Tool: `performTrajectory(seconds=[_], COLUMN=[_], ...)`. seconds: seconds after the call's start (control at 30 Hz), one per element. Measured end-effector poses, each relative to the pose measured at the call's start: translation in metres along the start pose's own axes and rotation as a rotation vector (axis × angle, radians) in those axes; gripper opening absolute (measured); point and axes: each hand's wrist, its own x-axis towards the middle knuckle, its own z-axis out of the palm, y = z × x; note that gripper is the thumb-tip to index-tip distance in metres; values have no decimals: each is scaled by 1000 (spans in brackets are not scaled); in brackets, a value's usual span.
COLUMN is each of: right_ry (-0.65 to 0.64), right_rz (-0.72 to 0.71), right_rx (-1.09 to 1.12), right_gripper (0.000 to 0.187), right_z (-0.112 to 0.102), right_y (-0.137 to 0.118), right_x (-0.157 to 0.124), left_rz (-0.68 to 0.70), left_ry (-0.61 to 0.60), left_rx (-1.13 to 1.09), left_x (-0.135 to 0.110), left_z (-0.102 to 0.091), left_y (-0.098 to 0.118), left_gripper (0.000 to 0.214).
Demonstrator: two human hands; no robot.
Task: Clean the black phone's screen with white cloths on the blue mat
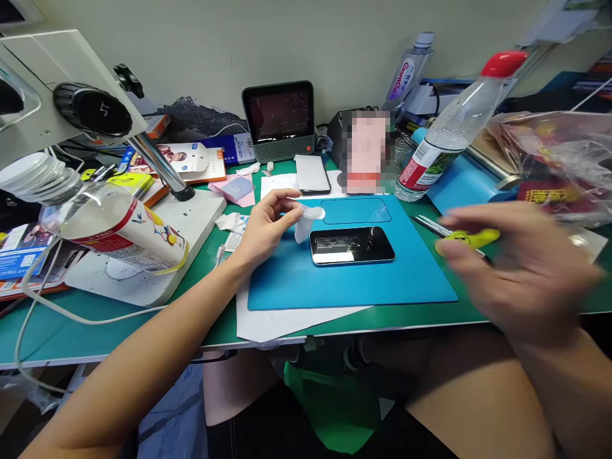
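My left hand (268, 223) pinches a small white wipe (306, 223) between thumb and fingers, at the left end of a phone (352, 245). The phone lies with its dark glass up on a blue mat (349, 287), and streaks or reflections show on its left part. Behind it, a thin clear sheet with a black outline (356, 210) lies on the mat. To the right, my right hand (516, 268) is raised and blurred by motion, thumb and index finger apart. Beyond its fingers is a yellow-green object (471, 239), beside slim pen-like tools (430, 226).
A microscope stand (165, 159) and a tilted-looking bottle (119, 223) stand at left. A red-capped bottle (442, 140) is at back right, near a plastic bag (559, 159). A small display (280, 118) stands by the wall. White paper (272, 322) sticks out under the mat.
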Motion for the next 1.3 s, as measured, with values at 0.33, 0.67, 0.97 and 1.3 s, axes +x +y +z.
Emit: performTrajectory(seconds=[0.33, 0.67, 0.97, 1.3], right_ry=[-606, -483, -316, -463], right_rz=[79, 35, 3, -308], right_rx=[447, 451, 256, 18], right_gripper=[18, 18, 16, 27], right_z=[102, 96, 79, 74], right_y=[-40, -36, -26, -31], right_x=[89, 91, 89, 14], left_rz=[41, 272, 245, 173], left_ry=[11, 66, -85, 25], left_rx=[-69, 124, 287, 361], left_x=[0, -4, -5, -1], left_z=[0, 3, 5, -5], left_y=[1, 8, 0, -3], left_gripper=[32, 20, 25, 20])
